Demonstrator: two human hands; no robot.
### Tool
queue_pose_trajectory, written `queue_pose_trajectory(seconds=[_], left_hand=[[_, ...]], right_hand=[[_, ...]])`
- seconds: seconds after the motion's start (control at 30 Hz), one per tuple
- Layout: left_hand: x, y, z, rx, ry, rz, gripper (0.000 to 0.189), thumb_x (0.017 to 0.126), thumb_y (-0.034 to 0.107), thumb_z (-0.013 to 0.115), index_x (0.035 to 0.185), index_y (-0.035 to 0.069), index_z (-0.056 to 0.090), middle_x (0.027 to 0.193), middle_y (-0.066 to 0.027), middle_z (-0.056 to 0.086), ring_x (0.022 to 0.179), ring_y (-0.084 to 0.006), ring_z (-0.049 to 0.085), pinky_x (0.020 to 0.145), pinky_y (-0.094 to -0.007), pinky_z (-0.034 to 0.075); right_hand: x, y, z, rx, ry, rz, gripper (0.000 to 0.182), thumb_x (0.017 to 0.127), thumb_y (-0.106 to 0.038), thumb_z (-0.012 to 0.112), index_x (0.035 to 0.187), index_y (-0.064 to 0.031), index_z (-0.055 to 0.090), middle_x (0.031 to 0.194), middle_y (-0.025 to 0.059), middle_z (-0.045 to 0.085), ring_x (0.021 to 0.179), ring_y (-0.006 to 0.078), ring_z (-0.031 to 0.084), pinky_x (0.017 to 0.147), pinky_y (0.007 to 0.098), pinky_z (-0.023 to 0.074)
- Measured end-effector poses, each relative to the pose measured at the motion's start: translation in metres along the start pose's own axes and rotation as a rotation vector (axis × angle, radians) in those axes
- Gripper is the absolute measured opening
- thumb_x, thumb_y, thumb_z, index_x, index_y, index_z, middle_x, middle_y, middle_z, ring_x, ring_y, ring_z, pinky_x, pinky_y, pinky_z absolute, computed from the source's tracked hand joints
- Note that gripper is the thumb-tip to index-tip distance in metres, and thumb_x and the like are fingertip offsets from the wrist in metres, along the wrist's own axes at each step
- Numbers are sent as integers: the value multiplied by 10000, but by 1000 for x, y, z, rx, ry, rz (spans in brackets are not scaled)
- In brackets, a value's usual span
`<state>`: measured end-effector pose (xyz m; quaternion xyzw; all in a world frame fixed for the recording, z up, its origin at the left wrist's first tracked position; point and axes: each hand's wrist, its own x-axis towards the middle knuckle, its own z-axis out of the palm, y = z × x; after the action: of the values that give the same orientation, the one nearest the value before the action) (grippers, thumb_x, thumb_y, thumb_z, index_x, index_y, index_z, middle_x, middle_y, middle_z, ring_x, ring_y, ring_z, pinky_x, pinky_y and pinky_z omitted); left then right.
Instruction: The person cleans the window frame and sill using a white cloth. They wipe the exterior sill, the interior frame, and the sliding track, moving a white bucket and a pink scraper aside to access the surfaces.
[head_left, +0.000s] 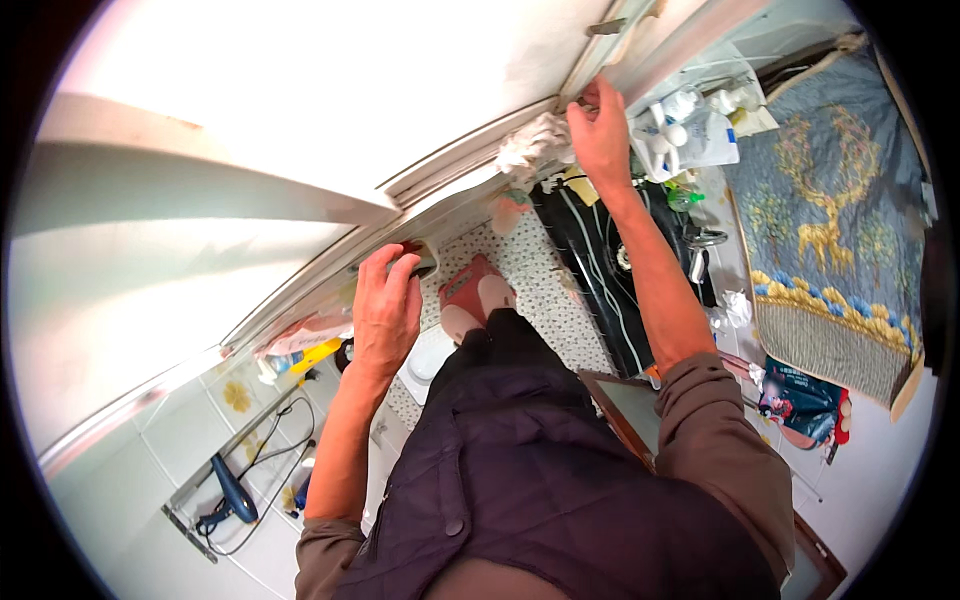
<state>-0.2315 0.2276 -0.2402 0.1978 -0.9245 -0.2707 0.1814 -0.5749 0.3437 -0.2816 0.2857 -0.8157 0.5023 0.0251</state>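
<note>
My right hand (604, 139) reaches up to the corner of a white window frame (465, 146), its fingers curled against the frame. Beside those fingers hangs a crumpled whitish cloth (536, 146). The fingertips are partly hidden, so whether they grip anything cannot be made out. Lower and to the left, my left hand (386, 311) is raised below the frame, fingers bent and apart, holding nothing. Bright frosted panes (322, 82) fill the upper left. My feet rest on a red plastic stool (472, 289).
Under my right forearm lies a black countertop (581, 247) with a faucet (705, 238). Bottles (682, 105) crowd a shelf at right, near a hanging deer-patterned cloth (825, 202). A hair dryer (234, 489) with a cord sits on a wall rack at lower left. Speckled tile (536, 277) covers the floor.
</note>
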Motion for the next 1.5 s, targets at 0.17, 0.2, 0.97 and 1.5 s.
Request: queue_pose_trajectory(seconds=[0.17, 0.2, 0.97, 1.5], left_hand=[[-38, -21, -10, 23, 31, -168, 292, 869, -38, 660, 1153, 16, 620, 1240, -196, 571, 1157, -395, 564, 987, -447, 477], [-45, -27, -9, 35, 39, -183, 288, 872, -35, 660, 1153, 17, 621, 1239, -197, 571, 1162, -394, 564, 989, -446, 476], [-53, -24, -4, -26, 16, -222, 238, 888, -17, 645, 1122, 23, 627, 1238, -195, 567, 1167, -390, 559, 1011, -435, 454], [-85, -45, -3, -9, -40, -287, 295, 858, -40, 657, 1143, 14, 604, 1223, -201, 561, 1145, -403, 560, 982, -453, 467]], right_hand=[[3, 3, 2, 84, 11, -7, 505, 886, -105, 640, 1357, 38, 528, 1180, 168, 579, 1018, 282, 634, 875, 384, 540], [6, 8, 0, 96, 4, -1, 503, 882, -98, 644, 1352, 39, 532, 1179, 164, 581, 1017, 274, 634, 875, 382, 540], [-63, -3, 45, -368, 30, -173, 241, 988, -214, 600, 1119, -13, 577, 1079, 214, 610, 1007, 437, 601, 845, 525, 484], [-23, -27, 86, -83, 488, -90, 128, 976, -6, 545, 1086, 57, 532, 1060, 245, 547, 950, 426, 561, 858, 475, 467]])
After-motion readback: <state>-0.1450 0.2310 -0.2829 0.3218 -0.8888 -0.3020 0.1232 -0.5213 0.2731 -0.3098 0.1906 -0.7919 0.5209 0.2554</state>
